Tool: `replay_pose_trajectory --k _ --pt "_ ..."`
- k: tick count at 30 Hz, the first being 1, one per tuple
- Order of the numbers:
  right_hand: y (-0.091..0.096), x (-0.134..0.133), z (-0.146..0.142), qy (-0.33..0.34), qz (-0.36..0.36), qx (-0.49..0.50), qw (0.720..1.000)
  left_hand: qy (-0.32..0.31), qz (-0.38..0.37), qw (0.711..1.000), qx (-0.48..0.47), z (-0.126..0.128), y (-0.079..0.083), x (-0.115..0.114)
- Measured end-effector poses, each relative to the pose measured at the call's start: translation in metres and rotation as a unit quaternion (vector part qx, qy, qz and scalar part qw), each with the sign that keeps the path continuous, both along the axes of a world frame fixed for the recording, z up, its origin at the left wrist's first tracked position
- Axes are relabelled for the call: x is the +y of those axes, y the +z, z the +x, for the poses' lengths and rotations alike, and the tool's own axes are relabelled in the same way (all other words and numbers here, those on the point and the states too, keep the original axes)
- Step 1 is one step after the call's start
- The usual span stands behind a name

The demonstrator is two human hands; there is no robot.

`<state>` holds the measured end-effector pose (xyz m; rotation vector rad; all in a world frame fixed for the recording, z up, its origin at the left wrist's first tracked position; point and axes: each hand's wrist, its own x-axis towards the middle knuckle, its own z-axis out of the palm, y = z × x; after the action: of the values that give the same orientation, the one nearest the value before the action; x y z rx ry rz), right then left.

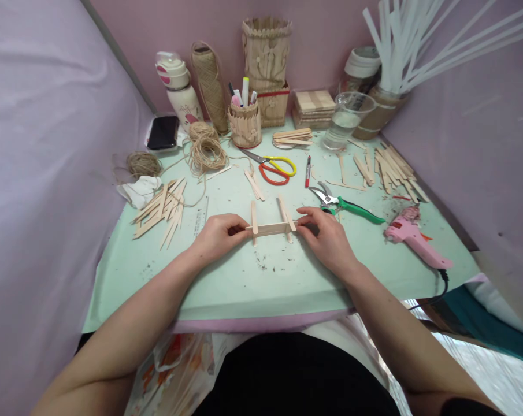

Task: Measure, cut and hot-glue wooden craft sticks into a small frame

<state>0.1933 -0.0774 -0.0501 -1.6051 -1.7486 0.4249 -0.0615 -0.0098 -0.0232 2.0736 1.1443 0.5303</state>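
A wooden craft stick (270, 229) lies crosswise over two other sticks (254, 218) on the pale green table (244, 277). My left hand (215, 236) pinches its left end, fingers closed. My right hand (326, 234) pinches its right end, fingers closed too. The second upright stick (286, 212) lies under the crosswise one near my right hand.
Green pruning pliers (348, 205), a pink glue gun (415, 236), red-and-yellow scissors (274, 169) and a red marker (307, 171) lie beyond. Stick piles sit at the left (163, 209) and right (391, 167). Twine (206, 151), a phone (163, 132), a bottle (181, 86), a water cup (345, 120) stand behind.
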Motion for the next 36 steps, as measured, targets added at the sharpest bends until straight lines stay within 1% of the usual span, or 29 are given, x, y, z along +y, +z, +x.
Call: replay_pose_trajectory --k 7,13,16,19,22,25,29,32,34,36 --pt "0.0 0.001 -0.001 0.002 0.004 -0.002 1.0 -0.004 0.012 1.0 0.012 -0.001 -0.001 0.0" --pt "0.002 0.0 -0.002 0.001 0.003 0.015 1.0 -0.018 0.014 1.0 -0.007 0.0 0.001 -0.001" --pt "0.008 -0.003 -0.002 -0.01 -0.014 0.054 0.998 0.002 -0.022 0.999 -0.029 0.0 0.004 -0.001" --pt "0.016 -0.003 -0.003 -0.016 -0.044 0.148 0.988 0.035 -0.106 0.991 -0.068 -0.001 0.008 -0.002" --pt "0.026 0.001 -0.005 -0.001 -0.093 0.285 0.954 0.059 -0.186 0.974 -0.112 -0.003 0.014 -0.001" --pt "0.038 0.011 -0.009 0.006 -0.118 0.373 0.92 0.084 -0.226 0.955 -0.174 -0.006 0.02 0.001" --pt "0.054 0.026 -0.019 0.023 -0.113 0.438 0.891 0.135 -0.278 0.913 -0.266 -0.009 0.028 0.004" --pt "0.064 0.035 -0.026 0.043 -0.118 0.477 0.87 0.158 -0.311 0.883 -0.315 -0.012 0.033 0.005" --pt "0.068 0.037 -0.031 0.05 -0.113 0.489 0.863 0.168 -0.331 0.865 -0.339 -0.014 0.035 0.006" --pt "0.072 0.037 -0.034 0.053 -0.099 0.489 0.865 0.178 -0.353 0.847 -0.356 -0.016 0.036 0.006"
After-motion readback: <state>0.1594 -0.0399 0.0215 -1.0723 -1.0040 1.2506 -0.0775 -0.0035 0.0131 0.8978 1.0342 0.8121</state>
